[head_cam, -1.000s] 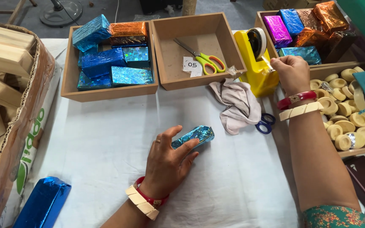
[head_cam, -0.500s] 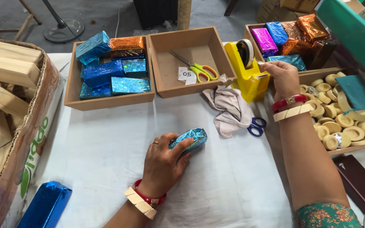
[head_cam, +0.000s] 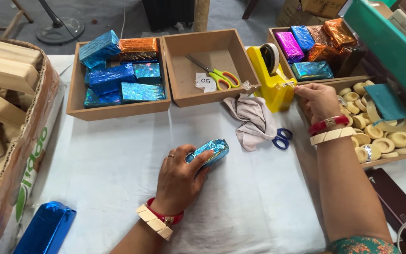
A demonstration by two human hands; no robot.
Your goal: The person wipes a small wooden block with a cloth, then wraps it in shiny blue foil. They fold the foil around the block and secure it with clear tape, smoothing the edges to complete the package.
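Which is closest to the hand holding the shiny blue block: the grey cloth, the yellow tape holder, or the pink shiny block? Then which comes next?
From the left hand:
1. Grey cloth, just up and right on the table.
2. Yellow tape holder, behind the cloth.
3. Pink shiny block, in the far right box.

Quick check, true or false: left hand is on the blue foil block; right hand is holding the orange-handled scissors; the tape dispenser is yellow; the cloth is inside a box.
1. Left hand rests on the blue foil block: true.
2. Right hand holds the orange-handled scissors: false, they lie in the middle box; the hand is at the tape dispenser.
3. The dispenser is yellow: true.
4. The cloth is inside a box: false, it lies on the table.
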